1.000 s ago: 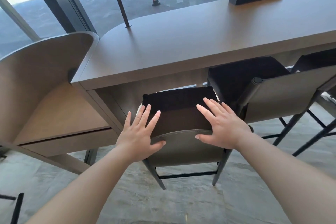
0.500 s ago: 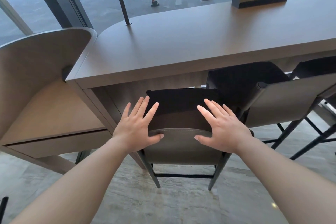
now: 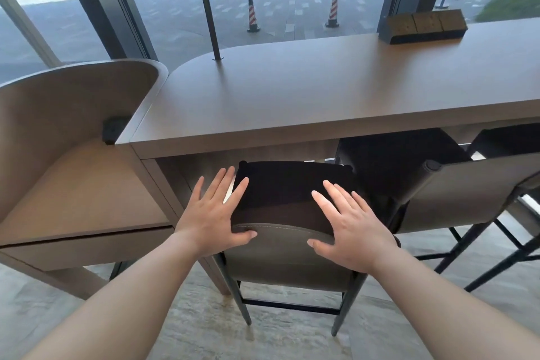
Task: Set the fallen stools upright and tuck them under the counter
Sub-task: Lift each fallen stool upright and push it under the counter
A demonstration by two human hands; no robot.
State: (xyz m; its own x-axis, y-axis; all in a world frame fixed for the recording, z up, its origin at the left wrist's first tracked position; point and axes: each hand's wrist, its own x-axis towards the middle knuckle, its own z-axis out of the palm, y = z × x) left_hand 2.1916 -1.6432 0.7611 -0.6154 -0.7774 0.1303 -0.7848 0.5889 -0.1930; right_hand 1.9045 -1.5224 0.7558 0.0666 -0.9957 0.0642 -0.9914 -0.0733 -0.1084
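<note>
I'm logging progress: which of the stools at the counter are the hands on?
The leftmost stool, nearest the counter's rounded end: left hand and right hand lie open on its backrest. The stool to its right is untouched.

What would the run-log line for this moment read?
left hand: open, on stool backrest | right hand: open, on backrest | stool: upright, seat partly under counter

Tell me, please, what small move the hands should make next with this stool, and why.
Probably one more gentle push forward. The stool stands upright, and only the front of its dark seat is under the counter; its backrest is clear of the edge. The left hand and right hand lie flat on the backrest, fingers straight, so pushing needs no new grip. The neighbouring stool looks about as far in.
</note>
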